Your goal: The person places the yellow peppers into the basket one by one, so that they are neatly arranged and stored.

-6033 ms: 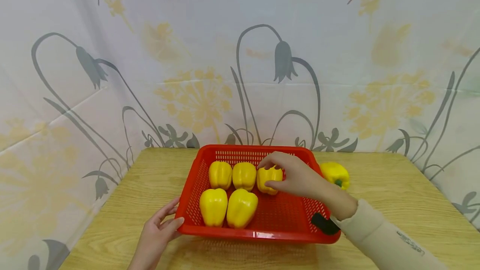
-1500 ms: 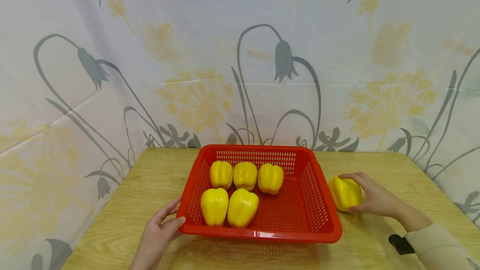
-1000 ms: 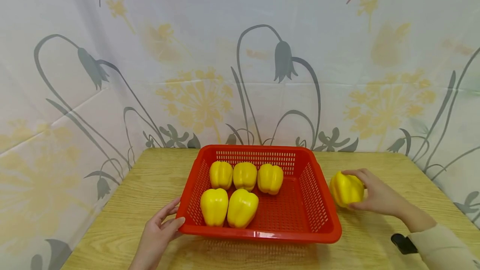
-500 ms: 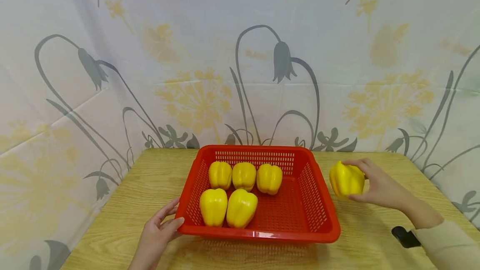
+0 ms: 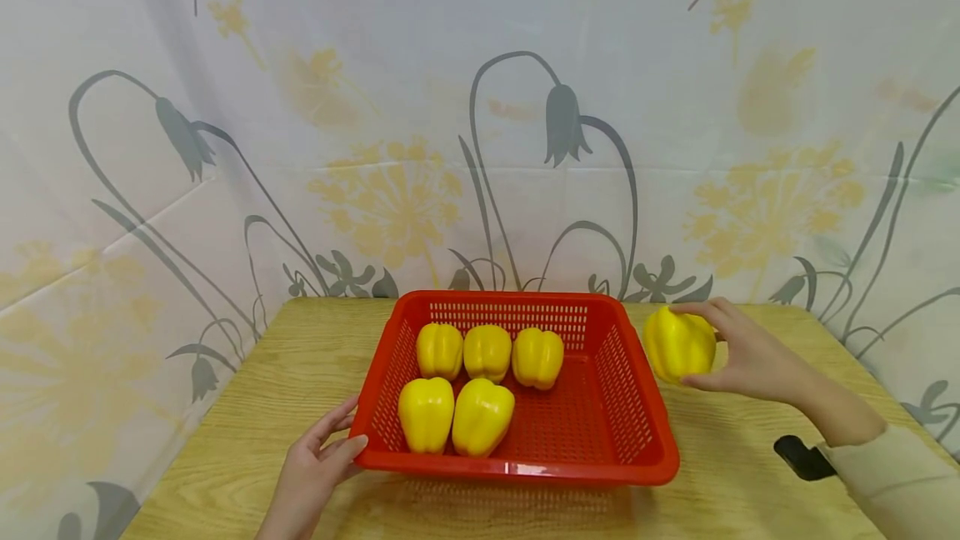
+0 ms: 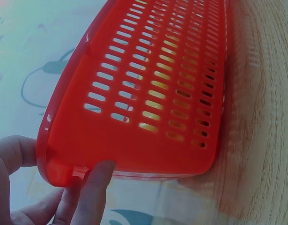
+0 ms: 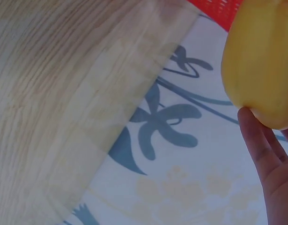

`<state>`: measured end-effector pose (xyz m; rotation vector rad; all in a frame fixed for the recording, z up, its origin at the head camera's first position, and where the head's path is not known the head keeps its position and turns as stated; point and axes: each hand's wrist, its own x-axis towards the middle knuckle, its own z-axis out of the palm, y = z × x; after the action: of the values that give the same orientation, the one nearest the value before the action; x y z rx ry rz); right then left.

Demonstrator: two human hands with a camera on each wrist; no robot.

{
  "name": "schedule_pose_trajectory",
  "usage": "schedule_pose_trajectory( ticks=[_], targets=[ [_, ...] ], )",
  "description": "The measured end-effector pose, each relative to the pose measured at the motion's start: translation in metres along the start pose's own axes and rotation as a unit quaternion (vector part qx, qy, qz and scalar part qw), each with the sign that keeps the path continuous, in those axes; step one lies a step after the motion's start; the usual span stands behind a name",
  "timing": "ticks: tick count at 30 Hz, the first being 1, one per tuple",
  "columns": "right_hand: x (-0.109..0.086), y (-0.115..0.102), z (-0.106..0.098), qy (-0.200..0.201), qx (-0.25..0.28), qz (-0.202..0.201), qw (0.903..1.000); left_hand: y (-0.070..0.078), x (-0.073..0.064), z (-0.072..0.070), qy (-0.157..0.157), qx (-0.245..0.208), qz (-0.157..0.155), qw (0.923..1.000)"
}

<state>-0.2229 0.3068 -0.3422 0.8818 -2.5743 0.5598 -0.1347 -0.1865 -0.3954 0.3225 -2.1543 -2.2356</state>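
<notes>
A yellow bell pepper [image 5: 678,346] is held up off the table beside the basket's right rim by my right hand [image 5: 753,361], thumb below and fingers above. In the right wrist view, fingertips [image 7: 247,117] press against the end of the pepper [image 7: 261,61]. The red plastic basket [image 5: 585,471] holds several yellow peppers [image 5: 482,417], three in the back row and two in front. My left hand [image 5: 311,465] grips the front left corner of the basket, thumb on the rim; in the left wrist view its fingers [image 6: 94,197] lie against the outer wall [image 6: 129,152].
The wooden table [image 5: 232,440] extends on both sides of the basket. A flower-patterned cloth [image 5: 375,107] hangs behind and at the sides. A dark band-like piece [image 5: 804,458] sits by the right sleeve [image 5: 892,473].
Six seconds ago the right hand was over the back right pepper in the basket. Since then it has taken a pepper right of the basket, raised it and moved it left. The left hand has stayed put.
</notes>
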Motion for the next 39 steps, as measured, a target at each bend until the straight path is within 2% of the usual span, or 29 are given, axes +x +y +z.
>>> schedule_pose_trajectory(
  ticks=[13,19,27,39],
  targets=[
    [0.021,-0.022,-0.011,-0.011,0.004,-0.016,0.9998,-0.001,0.001,0.000,-0.001,-0.001,-0.003,1.0000],
    [0.033,-0.037,-0.011,-0.036,0.039,-0.008,0.9986,0.000,0.000,0.000,-0.003,-0.002,-0.002,1.0000],
    [0.049,-0.052,-0.005,-0.080,0.084,0.008,0.9932,0.001,0.000,0.000,-0.001,0.001,-0.002,1.0000],
    [0.073,-0.074,0.011,-0.113,0.105,-0.011,0.9879,0.002,-0.001,0.000,-0.002,-0.002,0.003,1.0000]
  ],
)
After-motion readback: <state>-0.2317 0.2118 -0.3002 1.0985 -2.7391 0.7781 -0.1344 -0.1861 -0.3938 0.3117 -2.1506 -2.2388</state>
